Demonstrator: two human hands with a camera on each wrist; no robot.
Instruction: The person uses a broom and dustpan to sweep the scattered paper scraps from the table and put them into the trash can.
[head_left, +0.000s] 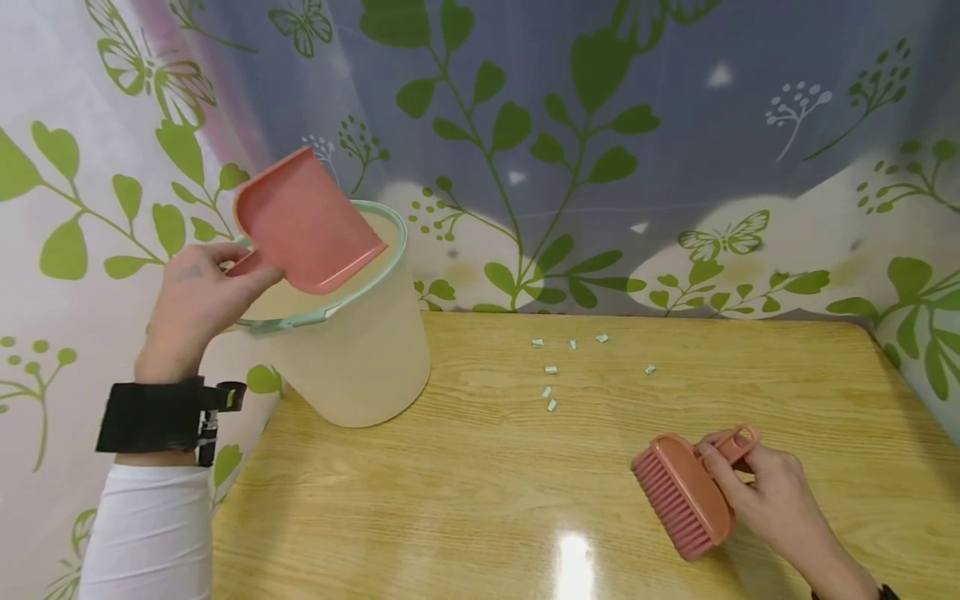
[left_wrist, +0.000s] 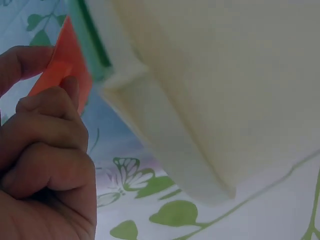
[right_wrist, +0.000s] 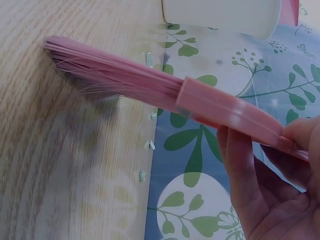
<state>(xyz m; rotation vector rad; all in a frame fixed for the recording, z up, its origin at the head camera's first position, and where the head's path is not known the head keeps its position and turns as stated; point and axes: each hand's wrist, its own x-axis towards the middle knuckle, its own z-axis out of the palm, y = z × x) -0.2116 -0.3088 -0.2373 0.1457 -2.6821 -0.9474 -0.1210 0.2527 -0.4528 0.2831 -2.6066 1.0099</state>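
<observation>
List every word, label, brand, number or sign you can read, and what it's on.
None can be read.
Too blurred to tell: a grey mark on the left hand; a tiny yellowish mark beside the black wrist strap.
No lettering shows on the pink plastic dustpan, pink plastic brush or cream round bucket.

Head view faces forward and down; closer, left wrist shares its dustpan (head_left: 311, 223), right its brush (head_left: 692, 483)

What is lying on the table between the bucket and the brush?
In the head view, a few small pale green pieces lie on the table roughly between the bucket and the brush; others lie farther back, toward the patterned cloth.
</observation>
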